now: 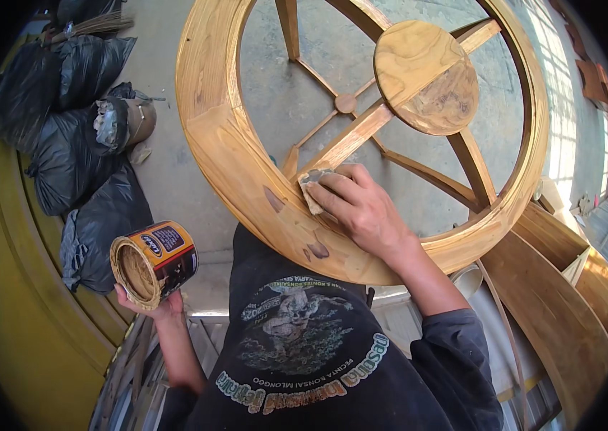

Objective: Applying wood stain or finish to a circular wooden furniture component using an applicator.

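Note:
In my left hand (pixel 151 307) rests an orange and black tin (pixel 174 248), tipped so its mouth faces left and brown paste shows inside. My fingers are wrapped beneath and around it. My right hand (pixel 361 205) presses a small, flat, paste-smeared applicator (pixel 311 188) against the inner edge of a round wooden table frame (pixel 210 136), where a spoke meets the ring. Darker brown patches (pixel 317 248) mark the ring's near side. At the centre of the frame, a two-toned wooden disc (pixel 427 77) joins the spokes. Legs and thin stretchers show through the openings.
Several black plastic bags (pixel 67 165) and a broom (pixel 99 25) lie at the left, beside a yellow-green curved surface (pixel 16 309). Curved wooden furniture parts (pixel 541 309) stand close at the right. Under the frame is a grey concrete floor (pixel 164 144).

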A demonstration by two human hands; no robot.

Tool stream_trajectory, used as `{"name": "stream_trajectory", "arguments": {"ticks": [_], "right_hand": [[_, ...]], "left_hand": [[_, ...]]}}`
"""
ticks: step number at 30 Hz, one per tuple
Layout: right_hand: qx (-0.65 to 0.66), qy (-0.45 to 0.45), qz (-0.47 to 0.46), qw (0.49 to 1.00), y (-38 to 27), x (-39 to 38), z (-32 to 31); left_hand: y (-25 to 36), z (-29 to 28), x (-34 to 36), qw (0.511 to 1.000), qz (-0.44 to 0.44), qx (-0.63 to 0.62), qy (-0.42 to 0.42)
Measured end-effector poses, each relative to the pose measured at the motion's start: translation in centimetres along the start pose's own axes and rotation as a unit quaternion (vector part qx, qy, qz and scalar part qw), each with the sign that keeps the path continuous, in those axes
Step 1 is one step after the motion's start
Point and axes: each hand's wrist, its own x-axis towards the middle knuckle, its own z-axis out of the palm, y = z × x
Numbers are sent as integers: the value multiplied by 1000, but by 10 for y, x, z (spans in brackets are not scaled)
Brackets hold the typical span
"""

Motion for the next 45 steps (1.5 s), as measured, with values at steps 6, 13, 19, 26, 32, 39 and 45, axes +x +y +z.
{"name": "stream_trajectory", "arguments": {"ticks": [6, 13, 19, 26, 32, 39, 45], "right_hand": [[25, -41, -30, 998, 12, 7, 8], [11, -129, -120, 984, 26, 8, -6], [5, -159, -135, 978, 22, 2, -19], [7, -123, -125, 984, 23, 2, -3], [-37, -68, -38, 996, 15, -22, -15], [-76, 27, -49, 996, 24, -21, 16], [-137, 14, 18, 990, -2, -11, -6]], "left_hand": [[-3, -6, -11, 1000, 3, 1, 10], [-10, -19, -19, 1000, 8, -11, -2], [-15, -23, -30, 1000, 21, -14, 10], [-23, -23, -42, 999, 20, -28, 20], [-22, -10, -47, 999, 21, -31, 35], [-22, 3, -32, 1000, 4, -21, 5], [-15, -5, -9, 999, -7, -32, -19]]}}
